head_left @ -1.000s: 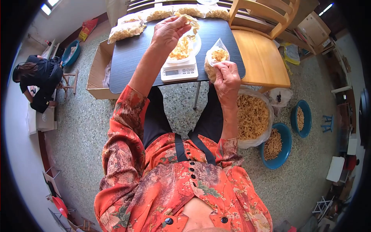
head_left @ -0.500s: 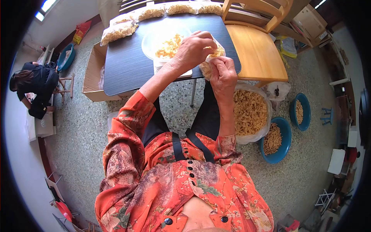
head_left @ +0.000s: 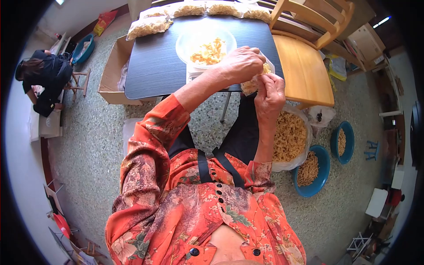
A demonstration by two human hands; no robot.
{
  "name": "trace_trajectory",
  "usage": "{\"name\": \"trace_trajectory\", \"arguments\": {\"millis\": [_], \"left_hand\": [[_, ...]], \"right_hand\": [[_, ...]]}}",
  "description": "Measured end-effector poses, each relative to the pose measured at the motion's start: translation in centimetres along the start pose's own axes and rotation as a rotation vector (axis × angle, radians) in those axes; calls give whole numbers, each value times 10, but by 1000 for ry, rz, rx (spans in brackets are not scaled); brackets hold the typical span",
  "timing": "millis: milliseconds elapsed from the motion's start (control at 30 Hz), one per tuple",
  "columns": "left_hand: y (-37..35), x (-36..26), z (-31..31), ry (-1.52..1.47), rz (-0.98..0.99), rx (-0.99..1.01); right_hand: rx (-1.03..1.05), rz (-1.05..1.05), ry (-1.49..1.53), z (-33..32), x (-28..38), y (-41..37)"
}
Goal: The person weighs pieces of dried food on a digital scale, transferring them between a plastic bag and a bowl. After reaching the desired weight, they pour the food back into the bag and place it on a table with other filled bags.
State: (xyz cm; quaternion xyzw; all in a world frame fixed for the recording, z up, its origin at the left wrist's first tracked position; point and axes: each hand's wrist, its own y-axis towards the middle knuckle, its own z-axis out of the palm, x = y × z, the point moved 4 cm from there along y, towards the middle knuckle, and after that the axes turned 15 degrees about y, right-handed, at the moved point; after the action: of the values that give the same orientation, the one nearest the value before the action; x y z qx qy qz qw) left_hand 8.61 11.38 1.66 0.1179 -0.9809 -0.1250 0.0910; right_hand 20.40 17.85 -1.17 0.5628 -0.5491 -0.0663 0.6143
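My left hand (head_left: 244, 64) is closed, its fingertips at the upper part of a clear plastic bag (head_left: 249, 87) holding pale yellow dried pieces; what they grip is hidden. My right hand (head_left: 270, 93) pinches the same bag from the right side, over the table's near edge. Beside my left hand, a white bowl (head_left: 181, 47) with yellow-orange curled pieces (head_left: 210, 52) rests on a white scale (head_left: 191, 75), partly under my left forearm. Several filled bags (head_left: 149, 27) line the far edge of the dark table (head_left: 152, 66).
A wooden chair (head_left: 304, 70) adjoins the table's right side. Below it stand a large lined container of dried pieces (head_left: 289, 137) and two blue basins (head_left: 324, 170), (head_left: 349, 141). An open cardboard box (head_left: 110, 75) is at left, beyond it a seated person (head_left: 53, 73).
The view has shifted, so the table and bowl appear farther right. My left hand's fingers have closed in nearer to my right hand at the bag, which stays held.
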Motion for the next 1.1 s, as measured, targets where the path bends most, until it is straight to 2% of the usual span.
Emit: {"name": "trace_trajectory", "arguments": {"millis": [100,233,300,333,400,467,533,600,633,667,733,767,900,1100], "left_hand": [[5,-3,8,20,-19,77],[0,-2,13,-38,-29,42],[-7,6,7,-160,-60,-113],[-10,12,7,-160,-60,-111],[-15,25,-12,-346,-2,-256],[-25,45,-32,-557,-179,-217],[-38,75,-31,-532,-271,-209],[-50,103,-27,-254,-383,-34],[-56,114,-24,-19,-480,112],[-62,119,-20,-14,-481,112],[-75,128,-6,189,-545,186],[-79,131,-1,188,-533,334],[-85,124,12,173,-564,462],[-80,120,24,211,-547,394]], "right_hand": [[1,9,-12,-2,-1,0],[-4,4,-38,-4,-7,1],[-3,16,-34,-5,-7,1],[-5,28,-29,-6,-7,1],[-9,24,-17,-6,-9,1],[-16,25,-8,-6,-9,0],[-3,22,-12,-5,-7,1],[0,15,-20,-5,-5,1],[4,7,-30,-4,-4,1],[2,5,-27,-4,-5,1],[-2,2,-23,-4,-6,1],[-2,1,-22,-3,-6,1],[-2,7,-25,-3,-6,0],[3,-1,-35,-3,-7,0]]}}
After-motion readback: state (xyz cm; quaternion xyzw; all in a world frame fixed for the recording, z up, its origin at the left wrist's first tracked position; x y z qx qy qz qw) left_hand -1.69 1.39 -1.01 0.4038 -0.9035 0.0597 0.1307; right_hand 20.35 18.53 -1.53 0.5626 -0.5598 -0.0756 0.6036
